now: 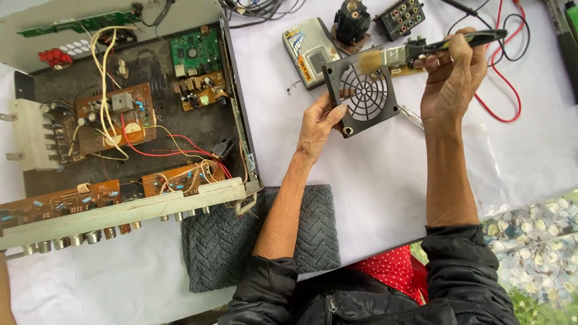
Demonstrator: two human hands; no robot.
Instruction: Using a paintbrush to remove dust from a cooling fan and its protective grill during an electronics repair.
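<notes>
Left hand [319, 123] pinches the black fan [364, 91] by its lower-left frame edge, held up over the white cloth [373, 180]. Right hand [451, 75] closed round a paintbrush [421, 53], bristles on the grille. Fan's prob. light, stiff plastic w/ thin spokes (fragile), so grip the frame.

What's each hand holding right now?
Left hand: closed on the black fan grille, gripping its edge.
Right hand: closed on a paintbrush, bristles at the grille.
</notes>
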